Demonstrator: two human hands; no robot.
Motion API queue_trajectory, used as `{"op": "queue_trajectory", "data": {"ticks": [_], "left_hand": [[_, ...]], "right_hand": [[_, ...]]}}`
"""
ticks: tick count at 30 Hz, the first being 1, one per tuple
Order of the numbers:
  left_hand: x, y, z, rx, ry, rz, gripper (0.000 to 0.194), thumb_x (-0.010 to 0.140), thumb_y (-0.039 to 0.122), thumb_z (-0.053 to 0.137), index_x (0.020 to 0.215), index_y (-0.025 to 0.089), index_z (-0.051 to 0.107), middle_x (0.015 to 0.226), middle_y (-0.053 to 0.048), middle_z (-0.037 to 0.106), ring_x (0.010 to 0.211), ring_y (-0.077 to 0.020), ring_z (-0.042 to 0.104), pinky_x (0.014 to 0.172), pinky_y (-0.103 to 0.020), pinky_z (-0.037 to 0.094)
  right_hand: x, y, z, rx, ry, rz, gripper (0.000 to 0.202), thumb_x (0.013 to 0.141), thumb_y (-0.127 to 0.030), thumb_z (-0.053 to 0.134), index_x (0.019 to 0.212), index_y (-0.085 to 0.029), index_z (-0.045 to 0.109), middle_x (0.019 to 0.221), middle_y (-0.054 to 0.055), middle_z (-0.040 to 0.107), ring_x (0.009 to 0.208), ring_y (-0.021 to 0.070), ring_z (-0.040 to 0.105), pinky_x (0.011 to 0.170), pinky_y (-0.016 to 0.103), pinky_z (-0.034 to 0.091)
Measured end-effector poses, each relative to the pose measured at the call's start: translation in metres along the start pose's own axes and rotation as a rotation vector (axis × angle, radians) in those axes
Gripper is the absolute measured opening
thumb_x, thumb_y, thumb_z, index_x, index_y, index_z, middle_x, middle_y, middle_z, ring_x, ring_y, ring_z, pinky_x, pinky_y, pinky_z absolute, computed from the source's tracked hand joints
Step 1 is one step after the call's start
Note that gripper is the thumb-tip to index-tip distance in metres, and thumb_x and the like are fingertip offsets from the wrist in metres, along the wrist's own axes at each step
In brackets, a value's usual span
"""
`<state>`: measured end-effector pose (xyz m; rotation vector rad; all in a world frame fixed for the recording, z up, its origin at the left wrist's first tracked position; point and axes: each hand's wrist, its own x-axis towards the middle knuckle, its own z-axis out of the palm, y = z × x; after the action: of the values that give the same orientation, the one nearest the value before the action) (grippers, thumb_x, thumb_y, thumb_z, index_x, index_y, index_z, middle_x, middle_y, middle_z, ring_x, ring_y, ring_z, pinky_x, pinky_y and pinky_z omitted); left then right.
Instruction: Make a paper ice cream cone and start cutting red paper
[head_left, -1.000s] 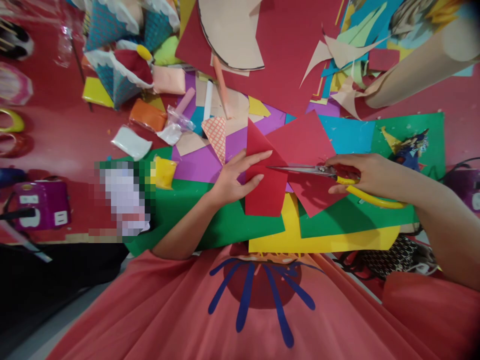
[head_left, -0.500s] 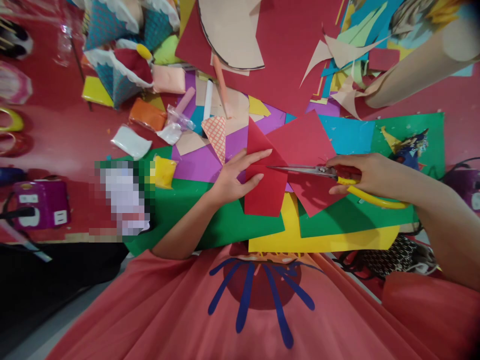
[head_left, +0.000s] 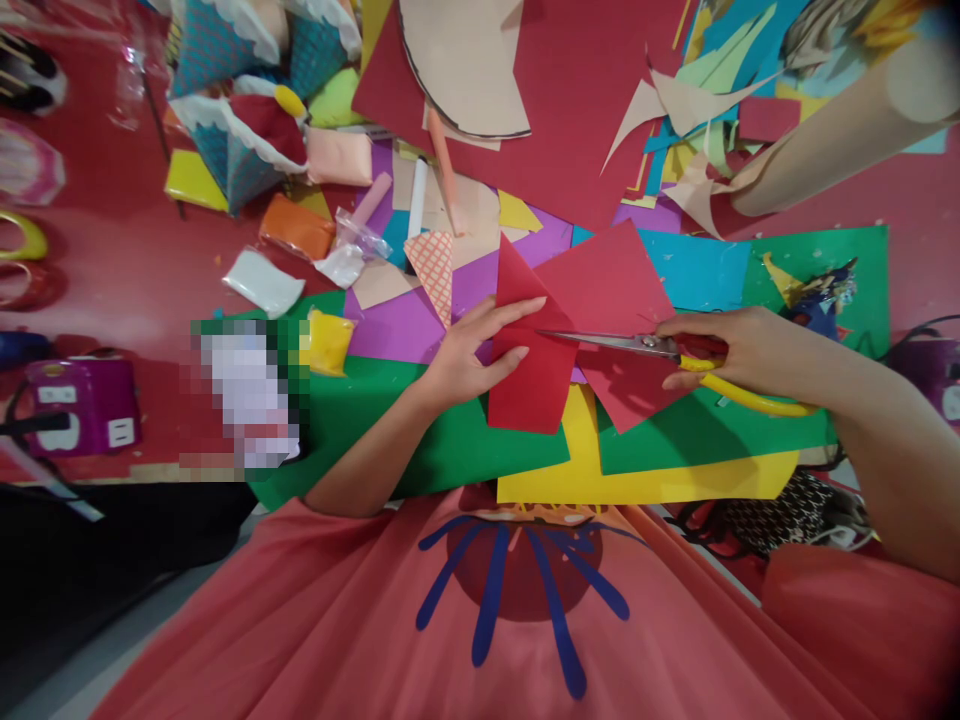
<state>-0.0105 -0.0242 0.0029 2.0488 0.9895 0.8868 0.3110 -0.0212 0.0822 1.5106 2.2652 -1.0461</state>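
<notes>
My left hand (head_left: 474, 352) holds a folded-looking sheet of red paper (head_left: 529, 388) by its left side. Its index finger and thumb lie apart on top, and the other fingers are largely hidden. From the right, my right hand (head_left: 724, 350) grips scissors (head_left: 705, 368) with yellow handles. Their metal blades lie in a slit across the red paper, tips pointing at my left hand, and look nearly closed. A second, lighter red piece of paper (head_left: 611, 270) sits under the blades, tilted; whether it joins the first is unclear.
Green sheets (head_left: 420, 440) and a yellow sheet (head_left: 675, 480) lie beneath. Packets of coloured clay (head_left: 296, 228), a patterned paper triangle (head_left: 433, 272) and blue cones (head_left: 240, 140) are at left. Beige scraps (head_left: 694, 100) and a rolled beige sheet (head_left: 817, 130) are at far right.
The scissors and my right hand have shifted very slightly to the right. My left hand stays in place on the red paper.
</notes>
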Motion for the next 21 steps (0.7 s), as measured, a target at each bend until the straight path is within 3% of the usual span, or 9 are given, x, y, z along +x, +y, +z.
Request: {"op": "queue_trajectory", "data": {"ticks": [5, 10, 17, 21], "left_hand": [[0.000, 0.000, -0.001, 0.021, 0.029, -0.011, 0.043, 0.092, 0.045, 0.055, 0.127, 0.021, 0.060, 0.126, -0.008, 0.068, 0.115, -0.0197, 0.065, 0.105, -0.036, 0.050], [0.000, 0.000, 0.000, 0.016, -0.011, -0.017, 0.044, 0.092, 0.046, 0.054, 0.128, 0.021, 0.060, 0.126, -0.009, 0.068, 0.116, -0.0207, 0.065, 0.106, -0.038, 0.049], [0.000, 0.001, 0.001, -0.003, -0.012, -0.032, 0.046, 0.092, 0.051, 0.053, 0.128, 0.022, 0.060, 0.126, -0.008, 0.068, 0.116, -0.0205, 0.064, 0.105, -0.038, 0.049], [0.001, 0.000, 0.000, -0.008, -0.019, -0.011, 0.045, 0.093, 0.049, 0.053, 0.129, 0.022, 0.059, 0.126, -0.008, 0.068, 0.116, -0.0208, 0.064, 0.106, -0.039, 0.048]], "right_hand": [[0.000, -0.004, 0.002, -0.035, 0.053, -0.047, 0.069, 0.077, -0.079, 0.049, 0.122, -0.029, 0.062, 0.104, 0.007, 0.073, 0.085, 0.0282, 0.068, 0.069, 0.038, 0.050], [0.004, -0.010, 0.004, -0.054, 0.025, -0.072, 0.067, 0.083, -0.073, 0.048, 0.127, -0.024, 0.059, 0.109, 0.011, 0.071, 0.091, 0.0281, 0.067, 0.068, 0.035, 0.048], [0.009, -0.004, 0.010, -0.014, 0.015, -0.064, 0.061, 0.081, -0.072, 0.052, 0.122, -0.029, 0.062, 0.098, 0.008, 0.073, 0.081, 0.0258, 0.067, 0.063, 0.033, 0.046], [0.009, -0.001, 0.011, 0.011, -0.009, -0.029, 0.069, 0.076, -0.076, 0.055, 0.123, -0.027, 0.064, 0.096, 0.008, 0.074, 0.079, 0.0259, 0.066, 0.064, 0.033, 0.047]]}}
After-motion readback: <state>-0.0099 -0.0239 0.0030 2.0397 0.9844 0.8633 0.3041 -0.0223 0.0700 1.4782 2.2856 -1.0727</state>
